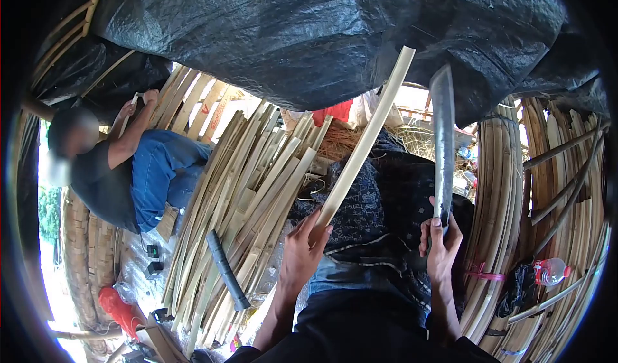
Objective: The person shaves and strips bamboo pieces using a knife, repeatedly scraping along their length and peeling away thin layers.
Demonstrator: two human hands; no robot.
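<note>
My left hand (305, 244) is closed round the lower end of a pale split bamboo strip (368, 138), which slants up and to the right. In my right hand (442, 239) is the handle end of a long, wide-bladed knife (443, 131), its blade upright and its tip near the black sheet. Strip and blade are apart. Beneath them lies dark patterned cloth (357, 195) over my lap. Left of my left hand is a pile of split bamboo strips (251, 189), with a dark sheath-like tube (226, 269) lying on it.
A person (106, 157) in blue trousers sits at the left. A black plastic sheet (309, 35) hangs low overhead. Bundled bamboo strips (496, 202) stand at the right, near a clear bottle with a red cap (550, 271). A red bag (119, 308) lies lower left.
</note>
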